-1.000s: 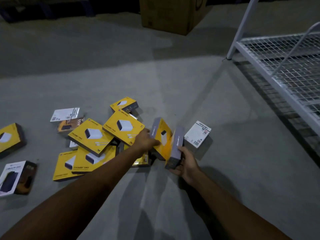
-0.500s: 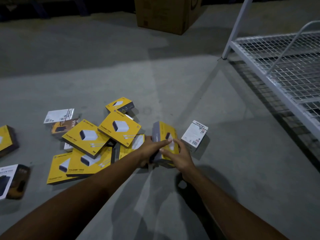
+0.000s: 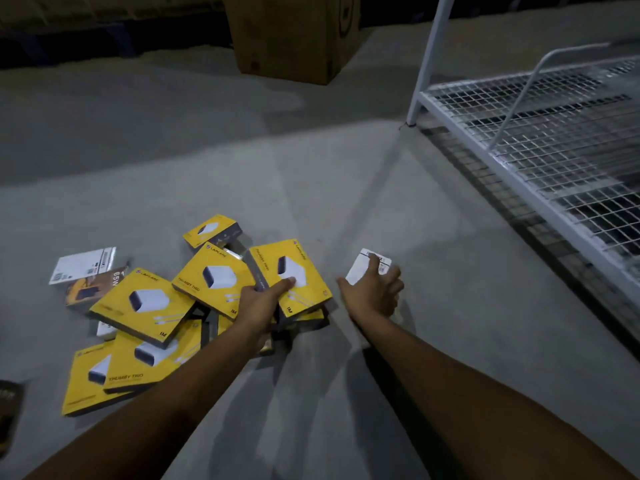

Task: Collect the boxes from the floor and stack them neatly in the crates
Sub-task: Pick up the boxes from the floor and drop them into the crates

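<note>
Left grip [image 3: 260,302] clasps the yellow Lapcare box [image 3: 295,265] at frame centre; right grip [image 3: 375,292], spread open and grasping nothing, touches the white box [image 3: 356,273] on the floor [image 3: 311,168] just beyond it, right of centre

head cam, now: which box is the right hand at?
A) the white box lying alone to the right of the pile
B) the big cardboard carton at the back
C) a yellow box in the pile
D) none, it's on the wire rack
A: the right hand has its fingers spread over the white box, which lies apart from the pile, while the left hand holds a yellow box.
</note>
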The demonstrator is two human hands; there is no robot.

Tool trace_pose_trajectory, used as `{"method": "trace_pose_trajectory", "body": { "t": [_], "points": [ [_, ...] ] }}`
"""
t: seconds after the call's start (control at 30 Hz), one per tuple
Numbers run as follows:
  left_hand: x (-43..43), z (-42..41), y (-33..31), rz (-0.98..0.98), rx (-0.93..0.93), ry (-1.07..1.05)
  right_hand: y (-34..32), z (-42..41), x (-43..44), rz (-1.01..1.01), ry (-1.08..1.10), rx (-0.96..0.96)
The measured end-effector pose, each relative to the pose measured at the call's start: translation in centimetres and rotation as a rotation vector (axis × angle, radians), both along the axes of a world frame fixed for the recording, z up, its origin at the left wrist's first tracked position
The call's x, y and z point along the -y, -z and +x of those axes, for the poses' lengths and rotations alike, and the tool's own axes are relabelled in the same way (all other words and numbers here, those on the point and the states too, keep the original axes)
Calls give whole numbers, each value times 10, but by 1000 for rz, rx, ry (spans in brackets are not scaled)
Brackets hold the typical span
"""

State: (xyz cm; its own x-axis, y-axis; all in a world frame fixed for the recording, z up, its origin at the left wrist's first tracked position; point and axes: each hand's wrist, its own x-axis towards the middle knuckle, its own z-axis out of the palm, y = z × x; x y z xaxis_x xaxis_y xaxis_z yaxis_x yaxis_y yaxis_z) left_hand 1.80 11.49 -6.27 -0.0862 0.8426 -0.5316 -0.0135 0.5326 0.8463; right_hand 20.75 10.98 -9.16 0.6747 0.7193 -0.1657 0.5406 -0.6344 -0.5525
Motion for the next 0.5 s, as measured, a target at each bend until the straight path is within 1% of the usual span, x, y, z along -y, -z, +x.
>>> {"method": "trace_pose_trajectory", "body": {
  "t": [0.1,0.17,0.2,0.27,0.3,0.37,0.4,0.47,0.5],
  "points": [
    [4,-4,-6,21,-39,-17,9,6,-11,-133,6,-134],
    [7,-9,-9,49,-52,-1,12,9,-11,-154,-27,-238],
    [7,-11,-10,80,-42,12,12,10,-10,-141,-20,-262],
    [10,-14,-15,119,-43,28,12,14,-10,-39,97,-348],
    [11,-16,-17,121,-53,23,11,16,-10,51,186,-459],
    [11,-19,-16,121,-61,-7,4,16,-9,232,314,-746],
    [10,-22,-15,112,-69,-27,-1,13,-8,278,364,-921],
    [8,-24,-15,99,-98,-67,-20,3,-2,346,394,-1270],
    [7,-23,-19,104,-111,-81,-29,-3,0,359,393,-1388]
  ]
}}
